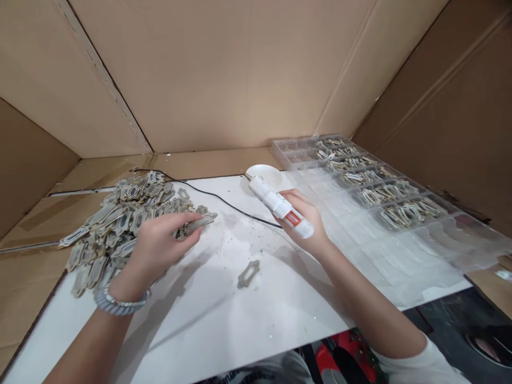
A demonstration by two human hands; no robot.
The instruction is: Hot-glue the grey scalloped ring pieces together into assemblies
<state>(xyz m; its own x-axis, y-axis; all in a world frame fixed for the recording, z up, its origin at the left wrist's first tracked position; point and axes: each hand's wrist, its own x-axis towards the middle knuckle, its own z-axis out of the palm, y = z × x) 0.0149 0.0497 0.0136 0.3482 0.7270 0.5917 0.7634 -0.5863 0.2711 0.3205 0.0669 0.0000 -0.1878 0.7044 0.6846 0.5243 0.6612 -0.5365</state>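
So the flat grey elongated openwork piece (207, 219) had a long slot shape and a pointed end, kinda dull and semi-matte. It sat toward 8 o'clock from the middle of the view, pinched between the thumb and fingers of the left hand (160, 242), right by a big heap of similar grey pieces (120, 224) at 9. The right hand (306, 218) had its fingers curled round a chunky white cylindrical tool with a red patch (280, 207), thin tip aimed at about 10 o'clock. One loose grey slotted frame (248, 274) lay at 6.

Surface was a smooth white tabletop (208, 330) with dark specks, a thin black cable (218, 197) across it and a round white dish (267, 173) at 12. Clear plastic compartment trays (456, 234), partly filled, ran from 1 to 3, and tan cardboard walls (240, 80) boxed it all in
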